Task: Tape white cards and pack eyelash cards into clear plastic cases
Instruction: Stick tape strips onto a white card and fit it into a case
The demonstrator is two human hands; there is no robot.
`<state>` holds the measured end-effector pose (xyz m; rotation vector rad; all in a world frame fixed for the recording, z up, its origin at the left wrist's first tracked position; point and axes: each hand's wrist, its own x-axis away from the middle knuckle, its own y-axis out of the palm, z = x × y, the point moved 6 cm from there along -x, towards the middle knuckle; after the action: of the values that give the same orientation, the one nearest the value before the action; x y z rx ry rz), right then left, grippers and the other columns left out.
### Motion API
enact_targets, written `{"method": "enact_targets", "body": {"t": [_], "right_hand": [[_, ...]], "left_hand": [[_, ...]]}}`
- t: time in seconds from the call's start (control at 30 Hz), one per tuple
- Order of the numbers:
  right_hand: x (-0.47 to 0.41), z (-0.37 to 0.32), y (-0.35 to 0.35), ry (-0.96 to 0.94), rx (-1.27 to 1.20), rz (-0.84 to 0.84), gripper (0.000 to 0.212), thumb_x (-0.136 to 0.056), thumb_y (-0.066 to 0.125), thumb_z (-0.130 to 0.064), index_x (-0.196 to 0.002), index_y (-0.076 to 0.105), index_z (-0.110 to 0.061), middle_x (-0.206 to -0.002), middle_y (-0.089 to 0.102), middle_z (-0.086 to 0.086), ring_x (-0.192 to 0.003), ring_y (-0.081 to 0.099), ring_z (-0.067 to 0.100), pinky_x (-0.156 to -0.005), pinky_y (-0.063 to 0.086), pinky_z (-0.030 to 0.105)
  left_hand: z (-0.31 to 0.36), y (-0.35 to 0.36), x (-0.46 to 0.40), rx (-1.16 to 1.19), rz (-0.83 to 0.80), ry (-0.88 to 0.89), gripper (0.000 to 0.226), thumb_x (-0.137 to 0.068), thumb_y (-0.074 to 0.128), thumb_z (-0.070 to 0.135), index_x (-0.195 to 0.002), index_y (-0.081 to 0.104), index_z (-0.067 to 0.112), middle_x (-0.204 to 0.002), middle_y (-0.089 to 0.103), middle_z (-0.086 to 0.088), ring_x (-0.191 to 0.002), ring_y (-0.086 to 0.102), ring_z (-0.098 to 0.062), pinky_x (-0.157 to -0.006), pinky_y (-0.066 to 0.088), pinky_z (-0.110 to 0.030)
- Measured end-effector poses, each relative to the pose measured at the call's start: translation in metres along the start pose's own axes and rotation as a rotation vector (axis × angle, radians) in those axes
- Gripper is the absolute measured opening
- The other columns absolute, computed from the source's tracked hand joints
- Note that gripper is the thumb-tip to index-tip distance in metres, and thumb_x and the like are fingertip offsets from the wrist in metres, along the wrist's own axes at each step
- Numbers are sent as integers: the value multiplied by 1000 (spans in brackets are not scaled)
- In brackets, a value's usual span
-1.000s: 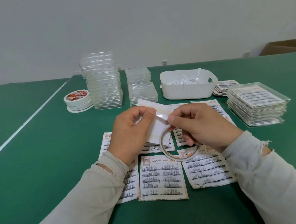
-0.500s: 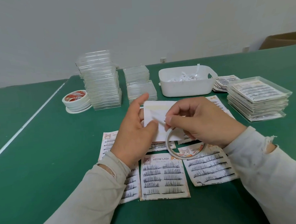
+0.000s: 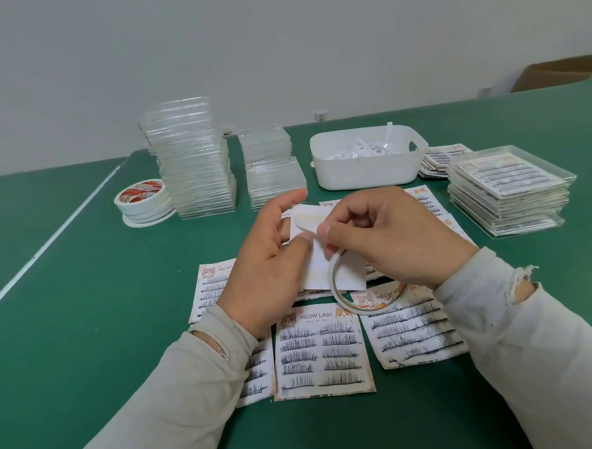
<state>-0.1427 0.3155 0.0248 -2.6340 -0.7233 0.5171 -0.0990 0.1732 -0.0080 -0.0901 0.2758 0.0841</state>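
Head view showed both hands raised over the middle of the green table (image 3: 88, 338), working on one white card (image 3: 319, 267). That card stood nearly upright between them, its long axis running from far-left down to near-right. The left hand (image 3: 269, 263) steadied the card's left edge with thumb and fingers pinched on it, the forefinger stretched out straight above. The right hand (image 3: 384, 240), the nearer of the two to the tape, pinched a thin strip of tape (image 3: 305, 228) at its tip and carried a narrow tape roll (image 3: 363, 289) hanging below its fingers; which finger the roll hung from I could not tell. The strip ran leftward from the right fingertips across the card's upper part, so my judgement was that the coming move turned on laying it flat along the card's short width and pressing it down with the left thumb.

Under the hands lay eyelash cards (image 3: 323, 350), the near one printed "MEOW LASH" beside cartoon cats. Far left stood empty clear cases (image 3: 195, 167) in two stacks, with spare tape rolls (image 3: 146, 199) bearing a red label too small to read. A white bin (image 3: 367, 172) of paper scraps sat far centre, and packed cases (image 3: 509, 189) were stacked at right.
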Motion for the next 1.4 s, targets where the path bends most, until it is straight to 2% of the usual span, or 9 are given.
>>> {"method": "enact_targets", "body": {"t": [0.23, 0.4, 0.5, 0.63, 0.8, 0.9, 1.0, 1.13, 1.4], "right_hand": [[0, 1, -4, 30, 9, 39, 20, -93, 71, -20, -74, 74, -13, -69, 75, 0, -59, 62, 10, -62, 50, 25], [0, 0, -5, 40, 31, 60, 21, -93, 71, -22, -74, 74, -14, -70, 76, 0, -71, 68, 36, -71, 57, 42], [1, 0, -6, 45, 45, 66, 21, -92, 71, -23, -73, 74, -14, -69, 75, -1, -73, 67, 40, -72, 57, 47], [0, 1, -6, 50, 59, 65, 21, -92, 71, -23, -73, 74, -14, -69, 75, -1, -63, 63, 32, -69, 56, 43], [1, 0, -6, 54, 78, 91, 23, -90, 72, -24, -70, 74, -13, -64, 73, -3, -50, 53, 5, -56, 45, 19], [1, 1, -9, 72, 118, 157, 26, -87, 75, -32, -68, 73, -14, -52, 65, -11, -41, 47, 2, -48, 36, 10], [1, 3, -11, 105, 190, 207, 29, -83, 78, -38, -66, 70, -16, -46, 57, -12, -40, 46, 2, -47, 34, 12], [1, 2, -12, 121, 234, 235, 30, -83, 77, -38, -65, 70, -15, -53, 63, -6, -42, 48, 2, -50, 37, 18], [1, 2, -14, 139, 246, 250, 30, -83, 77, -37, -66, 71, -13, -48, 58, -10, -42, 47, 2, -52, 37, 21]], "left_hand": [[1, 1, 0, 44, 10, -2, 47, -89, 48, 14, -131, 55, 34, -94, 71, -11, -80, 59, -26, -75, 50, -44], [3, 0, 0, 28, -2, 40, 44, -99, 43, 2, -132, 56, 29, -90, 71, 1, -78, 62, -12, -69, 54, -27], [5, -2, 0, -21, 27, 73, 39, -104, 43, 4, -128, 59, 31, -78, 63, 10, -70, 56, -3, -64, 50, -17], [7, -3, 1, -70, 54, 88, 32, -104, 45, 14, -123, 61, 35, -71, 57, 15, -64, 51, -2, -59, 46, -16], [6, -3, 0, -82, 79, 94, 28, -97, 47, 25, -116, 62, 39, -71, 53, 3, -62, 47, -9, -55, 43, -21], [7, -3, 1, -114, 80, 109, 28, -97, 47, 25, -114, 63, 39, -72, 53, 0, -63, 47, -11, -56, 42, -24], [6, -3, 1, -127, 82, 114, 28, -98, 47, 24, -114, 63, 40, -71, 56, 5, -63, 50, -10, -57, 44, -25], [7, -2, 1, -149, 87, 131, 30, -104, 46, 12, -115, 61, 35, -61, 51, 16, -55, 43, -1, -52, 40, -16], [8, 0, 1, -167, 96, 138, 30, -104, 47, 13, -116, 62, 37, -59, 45, 14, -53, 39, -4, -50, 38, -19]]}}
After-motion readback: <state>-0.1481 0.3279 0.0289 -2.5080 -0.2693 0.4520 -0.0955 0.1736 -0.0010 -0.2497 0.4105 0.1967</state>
